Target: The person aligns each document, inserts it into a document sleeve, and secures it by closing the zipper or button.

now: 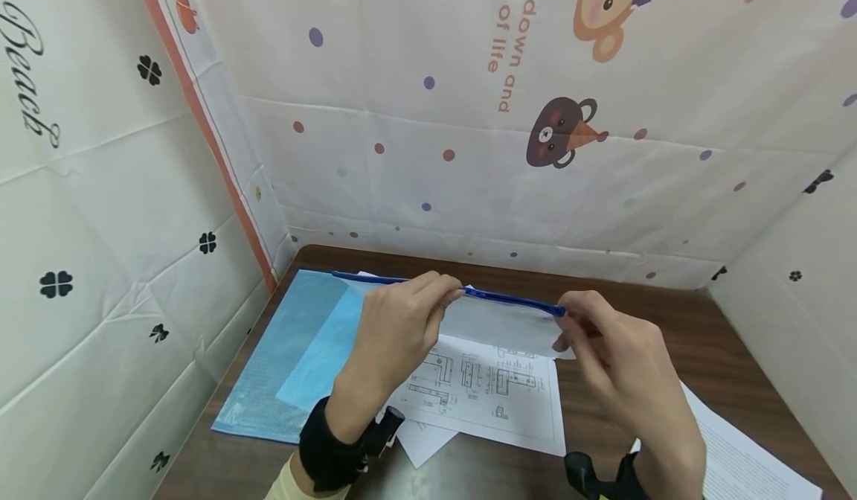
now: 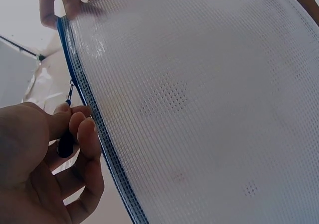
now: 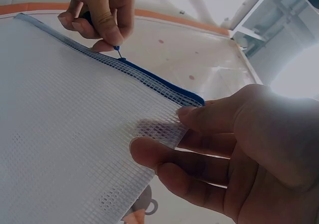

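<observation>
Here's the brown wooden table [image 1: 730,344], blue mesh pouch [image 1: 257,388] lower left, drawing sheet [image 1: 489,411] lower middle, printed page [image 1: 750,455] lower right!

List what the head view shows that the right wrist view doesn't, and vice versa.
Only the head view: the line-drawing sheet, the text sheet and the brown wooden table.
Only the right wrist view: a bright light and the mesh grid of the white zip pouch.
Both: the left hand at the blue zipper, the right hand holding the pouch's corner.
</observation>
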{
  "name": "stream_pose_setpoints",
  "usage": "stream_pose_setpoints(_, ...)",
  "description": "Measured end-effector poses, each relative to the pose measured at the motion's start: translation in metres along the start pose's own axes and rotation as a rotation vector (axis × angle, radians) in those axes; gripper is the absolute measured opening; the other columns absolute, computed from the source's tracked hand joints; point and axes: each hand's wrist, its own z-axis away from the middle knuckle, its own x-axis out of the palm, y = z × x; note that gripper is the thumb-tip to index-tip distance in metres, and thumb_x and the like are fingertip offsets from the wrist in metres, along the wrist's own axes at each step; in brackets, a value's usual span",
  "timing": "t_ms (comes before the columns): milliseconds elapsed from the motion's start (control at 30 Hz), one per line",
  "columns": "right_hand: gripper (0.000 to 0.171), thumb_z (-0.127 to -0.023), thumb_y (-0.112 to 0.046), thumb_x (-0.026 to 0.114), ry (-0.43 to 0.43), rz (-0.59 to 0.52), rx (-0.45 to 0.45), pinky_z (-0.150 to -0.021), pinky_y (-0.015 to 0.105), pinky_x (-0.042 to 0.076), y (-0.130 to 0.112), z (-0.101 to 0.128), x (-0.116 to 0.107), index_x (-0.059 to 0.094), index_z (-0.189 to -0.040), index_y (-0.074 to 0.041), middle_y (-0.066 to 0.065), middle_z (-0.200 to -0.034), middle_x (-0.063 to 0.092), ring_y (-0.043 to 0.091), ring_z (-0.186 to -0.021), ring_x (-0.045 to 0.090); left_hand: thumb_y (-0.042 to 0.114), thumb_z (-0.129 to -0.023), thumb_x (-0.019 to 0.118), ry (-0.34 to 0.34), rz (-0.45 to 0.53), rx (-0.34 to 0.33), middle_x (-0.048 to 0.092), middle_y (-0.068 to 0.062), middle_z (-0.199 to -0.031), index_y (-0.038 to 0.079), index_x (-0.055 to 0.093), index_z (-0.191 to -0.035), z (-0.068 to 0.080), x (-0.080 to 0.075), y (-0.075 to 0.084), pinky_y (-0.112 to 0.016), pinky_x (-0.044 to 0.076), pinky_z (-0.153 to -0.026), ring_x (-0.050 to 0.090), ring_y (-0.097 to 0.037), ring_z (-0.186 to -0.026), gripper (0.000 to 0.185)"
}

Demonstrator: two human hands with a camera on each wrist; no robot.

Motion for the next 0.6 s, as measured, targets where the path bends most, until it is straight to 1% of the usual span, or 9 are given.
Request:
stream_pose_setpoints(200,0.026,-0.092,0.009,0.070,-0.003,0.022,0.026,-0.062,0.013,0.054,0.0039,0.0010,-0.0043,0.065,-0.113,-0.004,-0.007,-0.079,0.072,0.001,-0.069,0.068,0.018,-0.107,0.065,-0.013,-0.030,-0.014,0.070,0.006,-0.082,0.013,0.076,-0.105,-0.0001,-0.0025,-0.0025,-0.019,0.034,-0.047,0.054,-0.007,-0.056,0.012)
stream_pose_setpoints(300,0.029,-0.090,0.012,0.071,0.006,0.025,0.021,-0.064,0.013,0.056,0.0051,0.0009,-0.0061,0.065,-0.114,-0.002,-0.004,-0.082,0.073,0.005,-0.069,0.070,0.019,-0.108,0.064,-0.025,-0.023,-0.020,0.069,0.007,-0.082,0.014,0.076,-0.106,-0.0002,-0.0033,-0.0022,-0.019,0.034,-0.047,0.053,-0.006,-0.056,0.014)
stream_pose_setpoints(400,0.034,-0.086,0.016,0.072,0.023,0.028,0.012,-0.066,0.013,0.056,0.0054,0.0014,-0.0070,0.065,-0.115,-0.001,-0.002,-0.084,0.073,0.006,-0.069,0.071,0.021,-0.109,0.063,-0.032,-0.013,-0.023,0.067,0.008,-0.082,0.015,0.076,-0.106,-0.0005,-0.0032,-0.0015,-0.019,0.033,-0.047,0.050,-0.005,-0.057,0.015)
stream_pose_setpoints(500,0.036,-0.085,0.017,0.072,0.032,0.034,0.014,-0.067,0.012,0.056,0.0047,0.0022,-0.0072,0.065,-0.115,-0.001,-0.002,-0.083,0.073,0.004,-0.069,0.070,0.022,-0.109,0.063,-0.031,-0.010,-0.022,0.066,0.008,-0.082,0.015,0.076,-0.105,-0.0004,-0.0032,-0.0013,-0.020,0.032,-0.047,0.049,-0.004,-0.056,0.015)
stream_pose_setpoints(600,0.036,-0.085,0.017,0.072,0.031,0.037,0.023,-0.065,0.012,0.055,0.0041,0.0033,-0.0068,0.065,-0.115,-0.001,-0.002,-0.083,0.073,0.002,-0.069,0.068,0.021,-0.109,0.063,-0.026,-0.010,-0.024,0.067,0.008,-0.082,0.015,0.076,-0.106,0.0013,-0.0032,-0.0017,-0.019,0.033,-0.047,0.050,-0.005,-0.056,0.015)
